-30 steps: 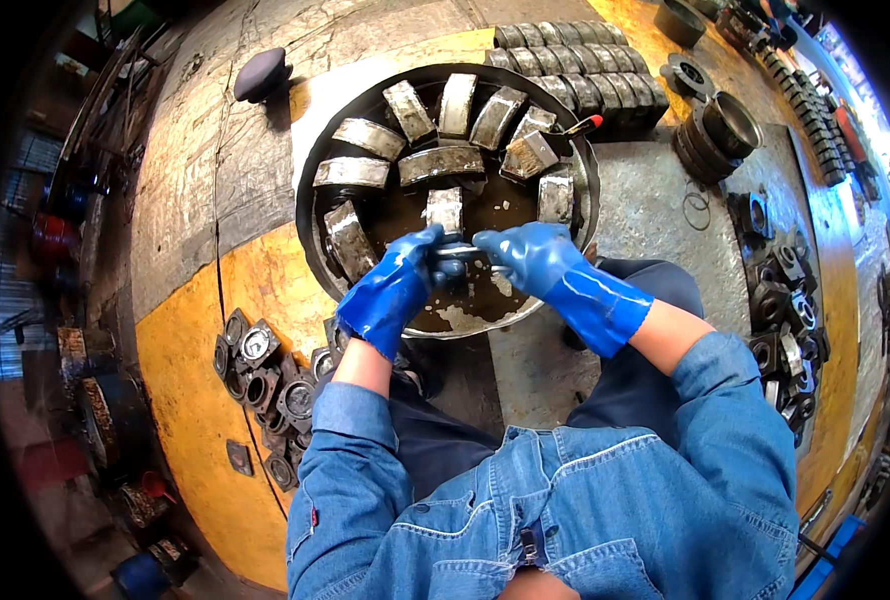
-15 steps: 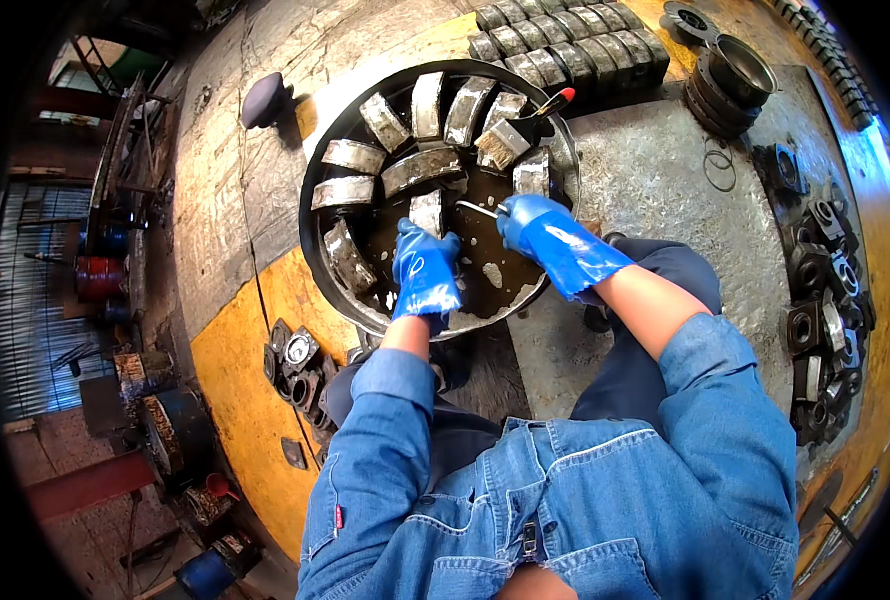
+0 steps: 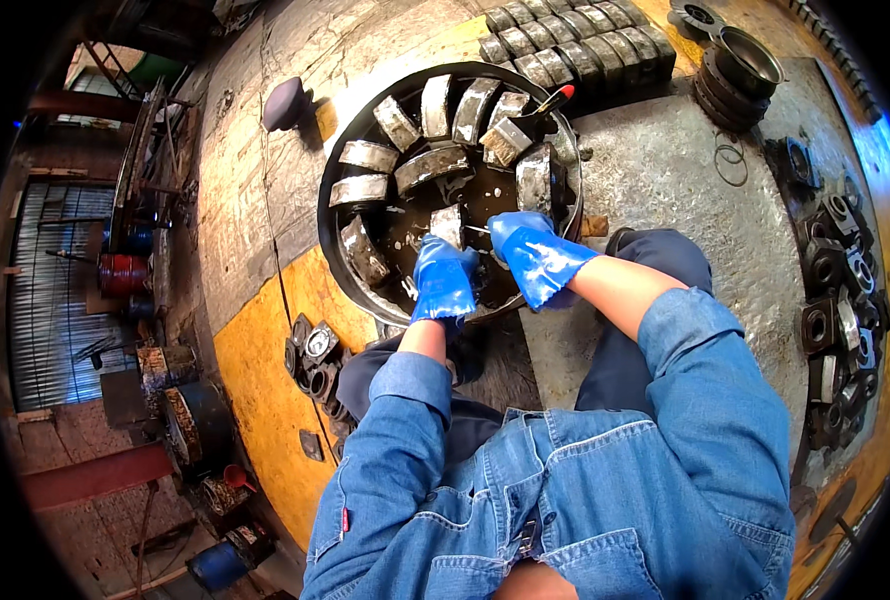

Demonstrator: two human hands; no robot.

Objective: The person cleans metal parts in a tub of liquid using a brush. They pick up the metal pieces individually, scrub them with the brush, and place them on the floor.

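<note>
Okay, the right hand (image 3: 532, 252), in a blue glove, has its fingers curled closed around a thin metal rod (image 3: 478, 230), whose free end points toward nine o'clock. That end is right beside a curved metal block (image 3: 447, 224); whether they touch, I can't tell. And the left hand (image 3: 446, 277), also gloved, sits at the block's six o'clock end, back of the glove upward, so how far its fingers are closed, and on what, is hidden.

All this happens over a big round pan (image 3: 328, 222) holding dark brown liquid (image 3: 485, 203), the block lying just below its middle. Another curved block (image 3: 432, 169) lies crosswise just above the centre, and more blocks (image 3: 361, 190) fan around the wall from eight o'clock, over the top, to three. At one o'clock, a flat paintbrush (image 3: 508, 140) rests across them, its red-tipped handle angled up toward the rim.

Outside the pan, tight rows of curved blocks (image 3: 580, 50) stand at one o'clock; stacked metal rings (image 3: 730, 95) are at two, two thin wire rings (image 3: 733, 166) at three. Square flanged castings (image 3: 833, 300) crowd the floor around four, and a smaller heap of castings (image 3: 319, 360) lies at seven.
</note>
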